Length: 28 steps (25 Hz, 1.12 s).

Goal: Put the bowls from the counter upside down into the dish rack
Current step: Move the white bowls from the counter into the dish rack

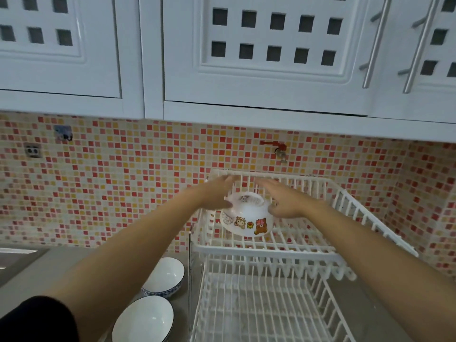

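Observation:
A white bowl with cartoon animal pictures [246,218] is upside down over the upper tier of the white wire dish rack [266,253]. My left hand [217,193] presses its left side and my right hand [281,201] its right side, fingers stretched out, so the bowl is held between both. Whether the bowl touches the rack wires I cannot tell. Two more white bowls stand upright on the counter left of the rack: one with a blue pattern [165,275], and one with a dark rim [143,319] closer to me.
The rack's lower tier [259,309] holds nothing. A sink edge [17,255] lies at the far left. White wall cabinets [246,58] hang low overhead. A red-handled tap [278,149] sticks out of the mosaic tile wall just behind the rack.

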Each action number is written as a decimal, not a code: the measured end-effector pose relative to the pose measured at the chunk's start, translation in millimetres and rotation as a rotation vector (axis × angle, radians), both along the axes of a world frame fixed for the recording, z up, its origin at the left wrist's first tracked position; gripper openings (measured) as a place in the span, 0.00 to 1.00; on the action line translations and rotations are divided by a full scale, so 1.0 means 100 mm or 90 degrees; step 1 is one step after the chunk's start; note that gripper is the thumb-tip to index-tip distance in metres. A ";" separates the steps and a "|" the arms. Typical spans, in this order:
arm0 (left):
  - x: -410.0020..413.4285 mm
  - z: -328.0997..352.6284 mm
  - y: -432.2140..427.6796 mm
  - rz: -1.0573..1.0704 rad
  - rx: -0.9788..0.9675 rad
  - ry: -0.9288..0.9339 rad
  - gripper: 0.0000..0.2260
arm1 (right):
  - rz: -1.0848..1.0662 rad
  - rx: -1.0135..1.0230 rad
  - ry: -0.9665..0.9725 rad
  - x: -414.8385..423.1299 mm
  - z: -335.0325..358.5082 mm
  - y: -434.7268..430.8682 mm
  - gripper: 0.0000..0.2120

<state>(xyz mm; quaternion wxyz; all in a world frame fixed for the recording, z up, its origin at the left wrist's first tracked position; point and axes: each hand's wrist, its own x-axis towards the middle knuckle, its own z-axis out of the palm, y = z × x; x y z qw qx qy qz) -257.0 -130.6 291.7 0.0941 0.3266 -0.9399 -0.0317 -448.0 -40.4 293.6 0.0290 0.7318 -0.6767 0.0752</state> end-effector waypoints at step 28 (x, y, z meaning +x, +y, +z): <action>4.07 -3.38 0.59 0.541 0.433 -0.048 0.20 | -0.144 0.388 -0.294 4.30 -3.43 -0.03 0.23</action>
